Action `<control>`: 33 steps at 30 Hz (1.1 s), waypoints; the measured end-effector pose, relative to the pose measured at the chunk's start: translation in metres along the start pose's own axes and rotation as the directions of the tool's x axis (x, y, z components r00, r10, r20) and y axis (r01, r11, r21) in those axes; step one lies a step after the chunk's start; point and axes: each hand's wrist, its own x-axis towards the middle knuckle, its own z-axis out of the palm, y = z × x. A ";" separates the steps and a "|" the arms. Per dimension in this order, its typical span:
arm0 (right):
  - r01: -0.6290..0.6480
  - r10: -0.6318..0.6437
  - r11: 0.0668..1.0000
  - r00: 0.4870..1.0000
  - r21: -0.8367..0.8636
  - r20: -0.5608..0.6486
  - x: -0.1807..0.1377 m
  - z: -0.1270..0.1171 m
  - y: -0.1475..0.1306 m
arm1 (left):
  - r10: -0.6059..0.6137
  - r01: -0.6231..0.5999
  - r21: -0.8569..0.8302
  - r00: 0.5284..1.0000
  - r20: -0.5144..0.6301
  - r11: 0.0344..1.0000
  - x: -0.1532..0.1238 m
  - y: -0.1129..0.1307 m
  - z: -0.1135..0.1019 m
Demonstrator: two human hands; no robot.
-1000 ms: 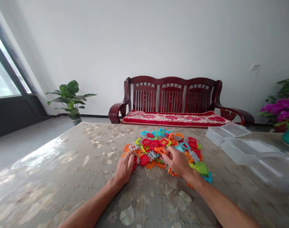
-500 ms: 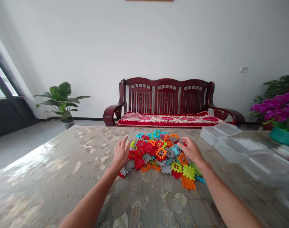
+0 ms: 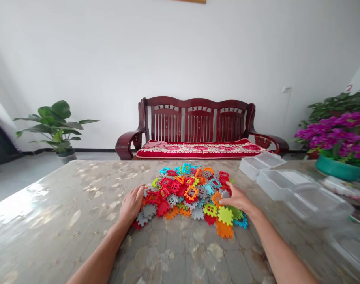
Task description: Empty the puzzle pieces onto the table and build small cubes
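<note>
A heap of notched plastic building tiles (image 3: 174, 187) in red, orange, grey, green and blue lies on the table. Some are solid squares, others have window-like openings. Along the heap's left edge lies my left hand (image 3: 132, 204), fingers stretched out and close to a grey tile (image 3: 149, 211). At the right edge rests my right hand (image 3: 239, 199), its thumb apart from the fingers, near an orange tile (image 3: 216, 198) and a green one (image 3: 225, 215). Neither hand appears to hold a tile; whether the fingertips touch the heap is hard to tell.
Several clear plastic boxes (image 3: 273, 185) stand to the right on the patterned table (image 3: 88, 221). Behind them is a teal pot (image 3: 340, 169) with purple flowers. Beyond the table stand a dark red wooden bench (image 3: 199, 122) and a potted plant (image 3: 57, 126).
The view has turned slightly right. My right hand has come down toward the tiles at the heap's right side, and my left hand sits lower along its left side. Both remain open.
</note>
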 end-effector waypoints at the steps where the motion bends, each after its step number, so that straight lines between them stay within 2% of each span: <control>1: -0.029 0.029 0.999 0.999 -0.040 -0.014 0.001 0.003 -0.002 | -0.005 0.005 -0.005 1.000 0.001 1.000 0.000 0.000 0.000; 4: -0.087 0.083 0.991 0.995 -0.102 -0.047 0.004 0.008 -0.005 | -0.025 0.025 -0.005 1.000 0.012 1.000 0.000 -0.001 0.000; 7: -0.099 0.092 0.991 0.993 -0.095 -0.080 0.004 0.010 -0.008 | -0.023 0.024 -0.007 1.000 0.014 1.000 0.001 -0.001 0.001; 12: -0.051 0.050 0.998 0.999 -0.034 -0.019 -0.001 0.010 -0.018 | 0.000 -0.001 -0.023 1.000 -0.013 1.000 0.002 -0.002 0.002; 15: -0.037 0.040 0.996 0.999 -0.080 0.034 -0.005 0.010 -0.025 | 0.029 -0.030 -0.031 0.999 -0.030 0.999 0.002 -0.003 0.003; 20: 0.042 -0.038 0.989 0.999 -0.145 0.030 -0.009 0.013 -0.032 | 0.055 -0.057 -0.038 0.998 -0.033 0.998 0.002 -0.003 0.005; 26: 0.061 -0.061 0.998 0.998 -0.025 -0.013 -0.007 0.013 -0.032 | 0.053 -0.054 -0.036 0.998 -0.013 0.998 0.003 -0.006 0.008; 33: 0.042 -0.045 0.990 0.999 0.137 0.019 -0.007 0.009 -0.031 | 0.038 -0.039 -0.066 0.999 -0.013 0.997 0.003 -0.005 0.006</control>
